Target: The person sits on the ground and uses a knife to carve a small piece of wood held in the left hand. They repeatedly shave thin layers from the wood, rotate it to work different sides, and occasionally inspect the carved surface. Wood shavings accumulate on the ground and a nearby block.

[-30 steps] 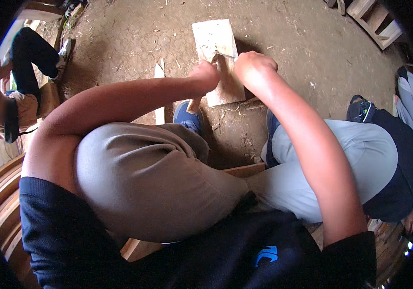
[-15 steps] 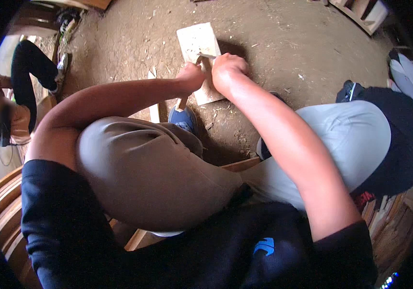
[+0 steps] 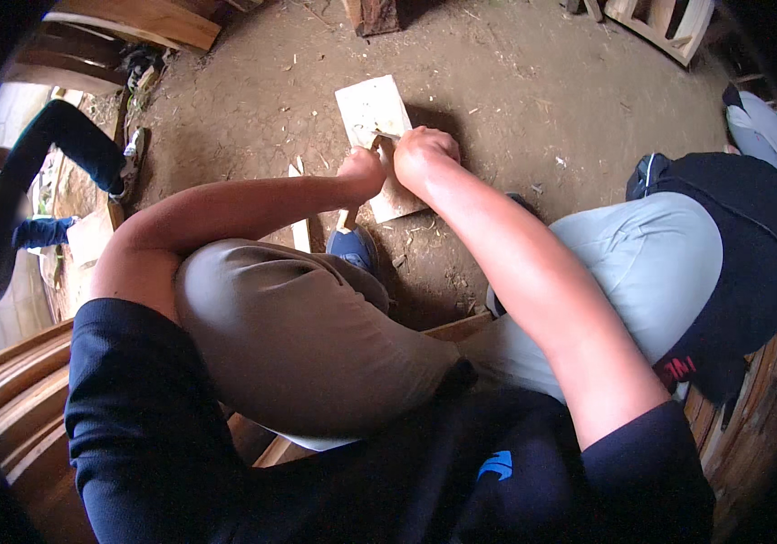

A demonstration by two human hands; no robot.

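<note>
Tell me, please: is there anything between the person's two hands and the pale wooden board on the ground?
Nothing visible. Both the left hand and the right hand already rest on the pale wooden board, side by side near its middle. A small tool seems pinched between them; it is too small to identify.

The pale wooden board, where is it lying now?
In the head view, the pale wooden board lies on the dirt floor, upper centre, under both hands.

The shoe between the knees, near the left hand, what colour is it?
Blue. The shoe shows in the head view, just below the left hand.
</note>
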